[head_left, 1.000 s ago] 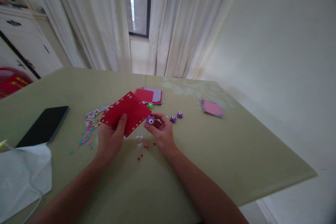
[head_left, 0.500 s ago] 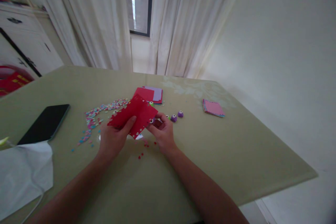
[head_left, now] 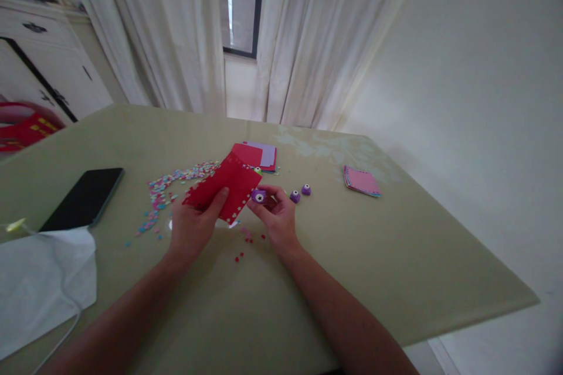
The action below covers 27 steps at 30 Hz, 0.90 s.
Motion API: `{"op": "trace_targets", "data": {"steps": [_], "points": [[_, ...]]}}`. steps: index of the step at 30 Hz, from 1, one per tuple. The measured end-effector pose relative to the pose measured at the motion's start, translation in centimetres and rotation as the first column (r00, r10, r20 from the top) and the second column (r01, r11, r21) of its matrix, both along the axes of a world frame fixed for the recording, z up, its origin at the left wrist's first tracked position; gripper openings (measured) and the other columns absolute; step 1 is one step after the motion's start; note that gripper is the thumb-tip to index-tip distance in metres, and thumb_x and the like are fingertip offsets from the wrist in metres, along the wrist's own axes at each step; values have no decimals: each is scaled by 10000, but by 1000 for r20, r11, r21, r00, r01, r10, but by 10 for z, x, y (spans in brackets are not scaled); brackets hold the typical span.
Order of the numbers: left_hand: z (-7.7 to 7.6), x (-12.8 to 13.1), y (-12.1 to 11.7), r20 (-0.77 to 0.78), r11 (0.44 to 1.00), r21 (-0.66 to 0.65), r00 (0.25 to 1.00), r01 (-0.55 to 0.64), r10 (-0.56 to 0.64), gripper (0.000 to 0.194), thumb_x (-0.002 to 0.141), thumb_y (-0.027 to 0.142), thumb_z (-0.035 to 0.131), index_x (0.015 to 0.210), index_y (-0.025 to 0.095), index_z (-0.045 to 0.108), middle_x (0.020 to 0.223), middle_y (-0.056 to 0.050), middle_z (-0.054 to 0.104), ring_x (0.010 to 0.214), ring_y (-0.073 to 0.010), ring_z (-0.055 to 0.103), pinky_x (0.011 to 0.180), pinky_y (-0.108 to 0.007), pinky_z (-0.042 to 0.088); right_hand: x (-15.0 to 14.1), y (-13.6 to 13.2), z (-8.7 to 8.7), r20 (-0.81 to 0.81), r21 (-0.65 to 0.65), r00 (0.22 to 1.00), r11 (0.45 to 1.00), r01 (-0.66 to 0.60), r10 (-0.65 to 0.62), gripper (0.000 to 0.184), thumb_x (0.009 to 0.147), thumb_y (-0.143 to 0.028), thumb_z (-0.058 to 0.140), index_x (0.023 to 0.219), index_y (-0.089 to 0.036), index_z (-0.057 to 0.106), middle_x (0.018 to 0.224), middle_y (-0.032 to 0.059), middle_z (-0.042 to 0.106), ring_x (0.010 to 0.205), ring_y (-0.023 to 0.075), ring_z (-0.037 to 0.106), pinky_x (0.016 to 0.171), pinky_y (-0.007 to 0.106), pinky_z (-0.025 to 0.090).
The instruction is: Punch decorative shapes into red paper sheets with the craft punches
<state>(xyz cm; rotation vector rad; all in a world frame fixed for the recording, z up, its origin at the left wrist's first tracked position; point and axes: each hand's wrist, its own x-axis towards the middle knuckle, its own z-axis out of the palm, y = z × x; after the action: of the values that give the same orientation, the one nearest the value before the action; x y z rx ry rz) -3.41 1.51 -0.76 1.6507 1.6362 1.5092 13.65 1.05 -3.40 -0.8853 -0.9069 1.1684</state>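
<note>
A folded red paper card (head_left: 235, 184) with small shapes punched along its edges is pinched in my left hand (head_left: 193, 225), the thumb lying across its face. My right hand (head_left: 277, 217) grips a small purple craft punch (head_left: 258, 196) with a star on its round white top. The punch is at the card's right edge; whether the paper sits in its slot cannot be made out. Behind the card, a green punch (head_left: 257, 170) is partly hidden. Two more purple punches (head_left: 295, 196) stand just right of my right hand. Red paper bits (head_left: 241, 255) lie below the hands.
Pastel confetti (head_left: 176, 179) spreads left of the card. Behind it lies a stack of red and lilac paper (head_left: 268, 155). A pink paper stack (head_left: 361, 180) is at the right. On the left are a black phone (head_left: 83, 199), a white sheet (head_left: 39, 287) and a cable (head_left: 65, 293).
The punch in my right hand has turned so its star top shows, and it sits slightly higher at the card's edge. The view has shifted slightly.
</note>
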Motion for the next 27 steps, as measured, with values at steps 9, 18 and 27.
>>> {"op": "trace_targets", "data": {"steps": [9, 18, 27], "points": [[1, -1, 0, 10, 1000, -16, 1000, -5, 5, 298, 898, 514, 712, 836, 236, 799, 822, -32, 839, 749, -296, 780, 699, -376, 619, 1, 3, -4, 6, 4, 1000, 1000, 12, -12, 433, 675, -320, 975, 1039, -246, 754, 924, 6, 791, 839, 180, 743, 834, 336, 628], [0, -1, 1, 11, 1000, 3, 1000, -4, 4, 284, 897, 493, 719, 815, 233, 794, 805, -33, 829, 725, -292, 774, 689, -379, 610, 1, 1, 1, 14, 8, 999, 999, 44, -44, 431, 655, -318, 975, 1021, -242, 760, 878, 3, 778, 819, 182, 721, 792, 326, 617], [2, -1, 0, -5, 1000, -11, 1000, -28, 28, 298, 899, 504, 696, 867, 232, 812, 838, -38, 840, 748, -296, 781, 706, -381, 617, 1, 1, 2, 19, 15, 999, 999, 40, -40, 422, 663, -325, 967, 1021, -251, 756, 877, 6, 776, 820, 188, 723, 792, 336, 625]]}}
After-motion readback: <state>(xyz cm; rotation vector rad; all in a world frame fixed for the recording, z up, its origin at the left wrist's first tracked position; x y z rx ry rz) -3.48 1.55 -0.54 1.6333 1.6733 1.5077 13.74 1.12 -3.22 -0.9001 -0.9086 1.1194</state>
